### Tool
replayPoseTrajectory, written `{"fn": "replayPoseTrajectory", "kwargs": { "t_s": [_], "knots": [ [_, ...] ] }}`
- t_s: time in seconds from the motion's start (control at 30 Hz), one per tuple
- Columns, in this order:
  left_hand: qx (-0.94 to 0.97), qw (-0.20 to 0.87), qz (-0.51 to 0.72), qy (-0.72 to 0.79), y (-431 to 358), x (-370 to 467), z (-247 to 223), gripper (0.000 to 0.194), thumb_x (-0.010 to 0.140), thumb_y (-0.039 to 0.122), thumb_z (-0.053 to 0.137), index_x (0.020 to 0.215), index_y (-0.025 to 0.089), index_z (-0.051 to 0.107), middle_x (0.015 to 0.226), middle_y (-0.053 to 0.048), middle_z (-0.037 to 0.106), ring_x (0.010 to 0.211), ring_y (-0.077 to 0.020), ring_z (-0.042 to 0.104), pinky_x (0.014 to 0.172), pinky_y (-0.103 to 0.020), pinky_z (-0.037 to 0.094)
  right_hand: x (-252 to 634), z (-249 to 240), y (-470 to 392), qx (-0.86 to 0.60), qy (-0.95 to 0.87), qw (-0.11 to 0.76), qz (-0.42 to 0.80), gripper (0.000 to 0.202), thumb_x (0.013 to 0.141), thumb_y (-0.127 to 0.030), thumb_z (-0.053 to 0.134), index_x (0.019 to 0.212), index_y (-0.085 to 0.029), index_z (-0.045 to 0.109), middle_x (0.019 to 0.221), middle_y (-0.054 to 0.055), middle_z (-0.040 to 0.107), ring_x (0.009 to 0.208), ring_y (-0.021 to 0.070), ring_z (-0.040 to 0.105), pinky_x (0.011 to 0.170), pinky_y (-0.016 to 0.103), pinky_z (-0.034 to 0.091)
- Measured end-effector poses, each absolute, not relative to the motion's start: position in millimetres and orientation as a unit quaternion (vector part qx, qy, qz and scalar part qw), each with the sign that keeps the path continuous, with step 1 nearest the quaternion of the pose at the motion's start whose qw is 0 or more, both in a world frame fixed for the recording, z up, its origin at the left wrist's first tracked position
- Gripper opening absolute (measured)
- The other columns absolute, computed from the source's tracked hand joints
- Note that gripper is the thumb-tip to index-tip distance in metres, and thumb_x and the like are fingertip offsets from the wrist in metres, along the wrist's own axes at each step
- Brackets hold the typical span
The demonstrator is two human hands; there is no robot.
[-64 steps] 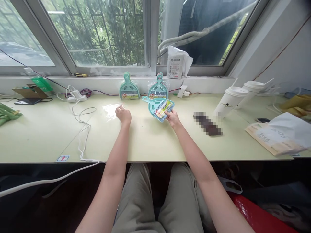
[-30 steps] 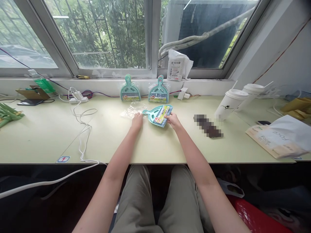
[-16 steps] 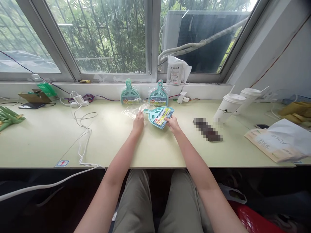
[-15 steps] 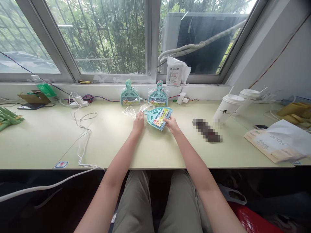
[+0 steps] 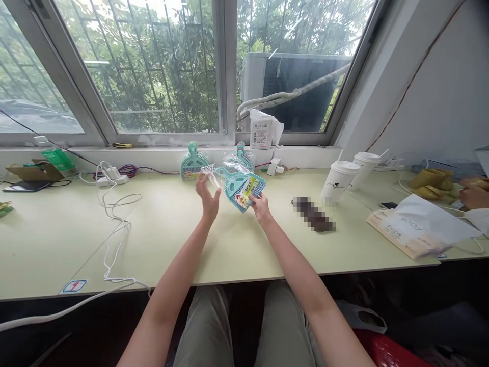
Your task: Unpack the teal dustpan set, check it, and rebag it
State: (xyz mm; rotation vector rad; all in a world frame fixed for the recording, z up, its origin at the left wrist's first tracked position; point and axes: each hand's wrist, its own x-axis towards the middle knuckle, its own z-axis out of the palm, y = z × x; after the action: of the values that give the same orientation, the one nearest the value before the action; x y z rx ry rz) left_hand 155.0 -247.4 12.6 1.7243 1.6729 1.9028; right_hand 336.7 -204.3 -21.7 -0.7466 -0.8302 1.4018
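Observation:
A small turquoise dustpan (image 5: 233,189) with a blue-bristled brush and a bright printed label is tilted above the table. My right hand (image 5: 261,208) is closed on its lower right edge, thumb over the label. Left of the handle is my left hand (image 5: 208,198), its fingers spread and curved, the thumb apart. Crumpled clear plastic wrap (image 5: 214,176) lies by those fingertips and the handle; whether they touch it I cannot tell. Behind stand two more turquoise dustpan sets in clear wrap, one on the left (image 5: 192,164) and one on the right (image 5: 241,153), partly hidden.
White cables and a power strip (image 5: 112,179) lie to the left. Two lidded paper cups (image 5: 340,179), a blurred-out dark object (image 5: 314,214) and a tissue pack (image 5: 414,229) are on the right. Another person's hand (image 5: 473,194) shows at the far right edge.
My left hand has come off the handle area, moved left and spread its fingers. My right hand keeps the dustpan, now tilted differently. The view has shifted; another person's hand appears at right.

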Motion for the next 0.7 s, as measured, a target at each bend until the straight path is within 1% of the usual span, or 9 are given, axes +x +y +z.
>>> {"fn": "replayPoseTrajectory", "kwargs": {
  "t_s": [0.03,0.07,0.13,0.17,0.23,0.33,0.47,0.57,0.7],
  "knots": [
    [0.511,0.103,0.653,0.549,-244,152,13,0.054,0.088,0.040,0.055,0.139,0.030,0.040,0.157,-0.008,0.027,0.147,-0.0263,0.021,0.115,-0.045,0.030,335,-21,-205,-0.315,-0.363,0.628,0.612,0.031,0.066,-0.018,0.075,0.092,-0.021,0.058,0.096,0.004,0.071,0.088,0.0187,0.070,0.082,0.034,0.060],
    [0.474,0.186,0.669,0.541,-240,150,12,0.056,0.088,0.046,0.054,0.139,0.029,0.039,0.152,-0.010,0.034,0.143,-0.0259,0.031,0.110,-0.043,0.038,334,-21,-207,-0.306,-0.367,0.630,0.613,0.031,0.066,-0.019,0.076,0.092,-0.021,0.058,0.096,0.004,0.071,0.088,0.0188,0.070,0.082,0.034,0.061],
    [0.436,0.362,0.661,0.492,-231,147,8,0.054,0.087,0.054,0.051,0.132,0.024,0.045,0.136,-0.013,0.052,0.128,-0.0248,0.052,0.101,-0.039,0.047,330,-20,-210,-0.292,-0.380,0.626,0.615,0.032,0.066,-0.022,0.076,0.093,-0.021,0.058,0.097,0.004,0.071,0.090,0.0196,0.070,0.081,0.035,0.061],
    [0.429,0.432,0.645,0.462,-228,149,4,0.052,0.086,0.055,0.053,0.125,0.022,0.051,0.127,-0.013,0.059,0.119,-0.0244,0.058,0.097,-0.038,0.050,328,-20,-212,-0.289,-0.390,0.620,0.616,0.033,0.066,-0.023,0.077,0.093,-0.021,0.058,0.098,0.004,0.071,0.091,0.0200,0.070,0.081,0.035,0.061],
    [0.422,0.515,0.616,0.421,-226,157,-4,0.045,0.081,0.051,0.062,0.112,0.018,0.058,0.113,-0.012,0.066,0.108,-0.0243,0.064,0.094,-0.037,0.052,323,-19,-216,-0.297,-0.395,0.617,0.612,0.034,0.067,-0.024,0.076,0.095,-0.021,0.057,0.100,0.005,0.070,0.093,0.0203,0.069,0.081,0.035,0.061],
    [0.429,0.570,0.581,0.393,-228,175,-13,0.041,0.078,0.047,0.069,0.106,0.018,0.061,0.108,-0.011,0.070,0.105,-0.0249,0.065,0.091,-0.037,0.054,318,-19,-219,-0.330,-0.353,0.651,0.586,0.032,0.072,-0.024,0.071,0.098,-0.022,0.052,0.105,0.006,0.069,0.097,0.0189,0.068,0.081,0.034,0.060],
    [0.435,0.604,0.557,0.368,-233,189,-16,0.050,0.081,0.057,0.063,0.117,0.022,0.059,0.122,-0.010,0.066,0.116,-0.0259,0.061,0.092,-0.038,0.053,316,-21,-217,-0.357,-0.318,0.674,0.563,0.032,0.075,-0.024,0.066,0.101,-0.024,0.047,0.113,0.007,0.066,0.104,0.0180,0.066,0.082,0.032,0.060],
    [0.457,0.590,0.554,0.368,-237,187,-11,0.058,0.080,0.062,0.062,0.122,0.022,0.058,0.129,-0.010,0.063,0.122,-0.0274,0.057,0.098,-0.039,0.049,315,-22,-215,-0.347,-0.323,0.671,0.570,0.033,0.074,-0.024,0.067,0.101,-0.025,0.047,0.112,0.006,0.066,0.104,0.0188,0.066,0.084,0.035,0.059],
    [0.523,0.556,0.510,0.397,-247,183,-4,0.064,0.079,0.056,0.067,0.132,0.024,0.052,0.138,-0.011,0.056,0.128,-0.0281,0.052,0.105,-0.043,0.042,316,-22,-215,-0.324,-0.329,0.676,0.575,0.032,0.075,-0.024,0.067,0.099,-0.023,0.047,0.107,0.005,0.066,0.100,0.0191,0.067,0.087,0.039,0.058]
  ]
}}
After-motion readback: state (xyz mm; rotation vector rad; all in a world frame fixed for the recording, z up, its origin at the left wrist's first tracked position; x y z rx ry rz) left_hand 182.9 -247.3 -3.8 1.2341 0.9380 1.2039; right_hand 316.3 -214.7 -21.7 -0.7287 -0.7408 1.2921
